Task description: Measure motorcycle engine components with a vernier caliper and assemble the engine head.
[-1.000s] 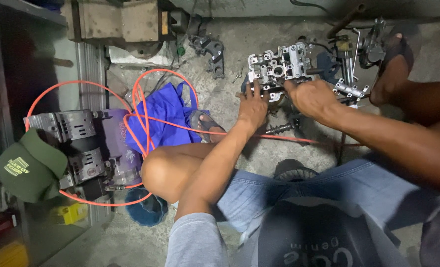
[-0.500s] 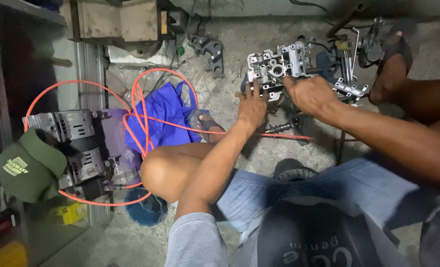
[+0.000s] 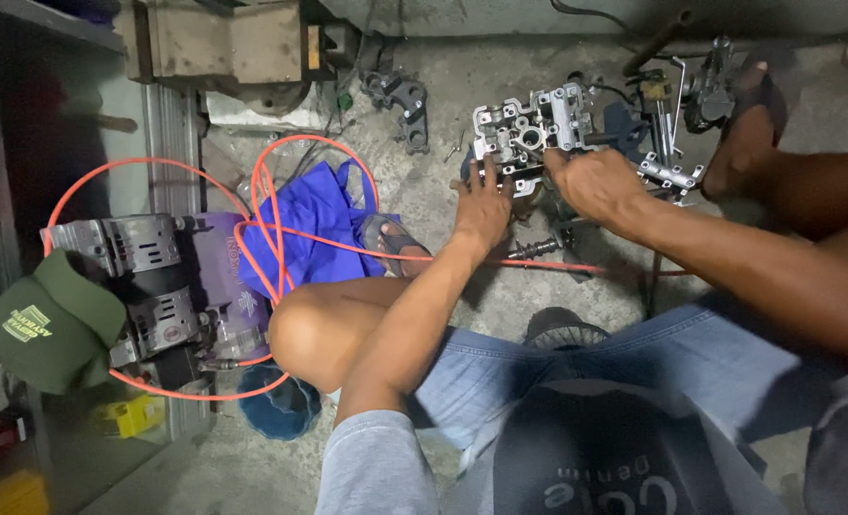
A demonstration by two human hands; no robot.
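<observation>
Left hand (image 3: 482,205) spread on metal engine part (image 3: 529,133); right hand (image 3: 591,181) gripping it

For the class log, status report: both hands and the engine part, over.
Left hand and right hand both on the silver cylinder head, grip unclear. Head sits on concrete floor. Orange air hose runs beneath the arms.

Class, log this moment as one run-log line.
left hand: on engine part | right hand: gripping same part | orange hose: coiled beside blue cloth
</observation>
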